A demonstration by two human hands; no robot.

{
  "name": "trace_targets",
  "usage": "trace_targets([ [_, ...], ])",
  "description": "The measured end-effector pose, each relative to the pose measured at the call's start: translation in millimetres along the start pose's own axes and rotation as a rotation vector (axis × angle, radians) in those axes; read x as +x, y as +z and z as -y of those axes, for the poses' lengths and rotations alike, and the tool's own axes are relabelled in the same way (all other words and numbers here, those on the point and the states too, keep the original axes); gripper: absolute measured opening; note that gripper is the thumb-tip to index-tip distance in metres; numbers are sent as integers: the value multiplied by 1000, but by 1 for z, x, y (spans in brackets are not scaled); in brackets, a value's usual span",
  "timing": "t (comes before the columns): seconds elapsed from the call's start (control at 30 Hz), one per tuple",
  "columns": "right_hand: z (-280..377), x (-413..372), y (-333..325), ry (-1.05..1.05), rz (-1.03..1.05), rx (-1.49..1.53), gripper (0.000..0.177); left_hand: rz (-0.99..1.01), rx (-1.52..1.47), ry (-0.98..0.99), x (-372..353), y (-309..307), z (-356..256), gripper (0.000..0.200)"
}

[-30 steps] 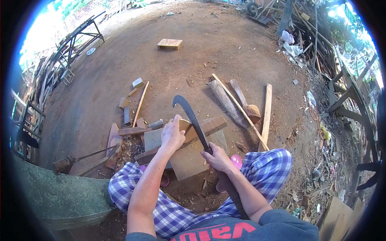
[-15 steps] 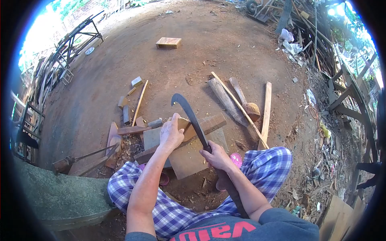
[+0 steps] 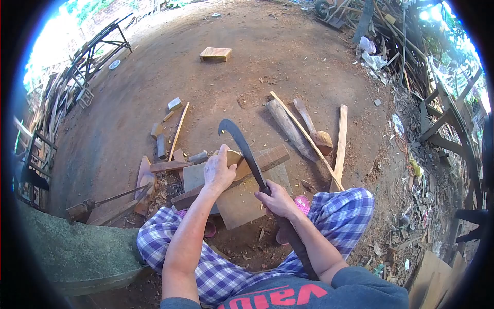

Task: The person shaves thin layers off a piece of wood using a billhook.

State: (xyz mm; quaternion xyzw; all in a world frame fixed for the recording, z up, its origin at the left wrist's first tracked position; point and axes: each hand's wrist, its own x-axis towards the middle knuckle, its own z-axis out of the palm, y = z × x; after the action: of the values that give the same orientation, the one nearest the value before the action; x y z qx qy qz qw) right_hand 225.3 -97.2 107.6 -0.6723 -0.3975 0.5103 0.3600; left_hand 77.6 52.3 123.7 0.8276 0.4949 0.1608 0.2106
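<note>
My left hand point(image 3: 219, 171) is closed around a small pale piece of wood point(image 3: 235, 158), holding it against a thick wooden beam point(image 3: 270, 158). Fingers and thumb hide part of this piece. In my right hand point(image 3: 280, 200) is a billhook point(image 3: 243, 143) with a dark blade and a hooked tip pointing left. Its blade passes close by the right side of the wood piece, and its long handle runs back under my right forearm. Beneath the beam lies a flat board point(image 3: 248, 206), between my feet.
A bow saw point(image 3: 92, 206) lies at the left beside a concrete slab point(image 3: 82, 247). Wood offcuts point(image 3: 161, 146) are scattered ahead on the left. Long sticks point(image 3: 340, 144) and a wooden mallet point(image 3: 321, 140) lie on the right. Farther off sits a wooden box point(image 3: 216, 54).
The billhook's blade has shifted very slightly left, and my left hand with the wood piece has barely moved. Everything else stays in place.
</note>
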Motion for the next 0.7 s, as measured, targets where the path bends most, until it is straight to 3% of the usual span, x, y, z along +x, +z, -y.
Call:
trace_targets([
  [0.7, 0, -1, -1, 5, 3, 11, 34, 6, -5, 1, -1, 1, 0, 47],
])
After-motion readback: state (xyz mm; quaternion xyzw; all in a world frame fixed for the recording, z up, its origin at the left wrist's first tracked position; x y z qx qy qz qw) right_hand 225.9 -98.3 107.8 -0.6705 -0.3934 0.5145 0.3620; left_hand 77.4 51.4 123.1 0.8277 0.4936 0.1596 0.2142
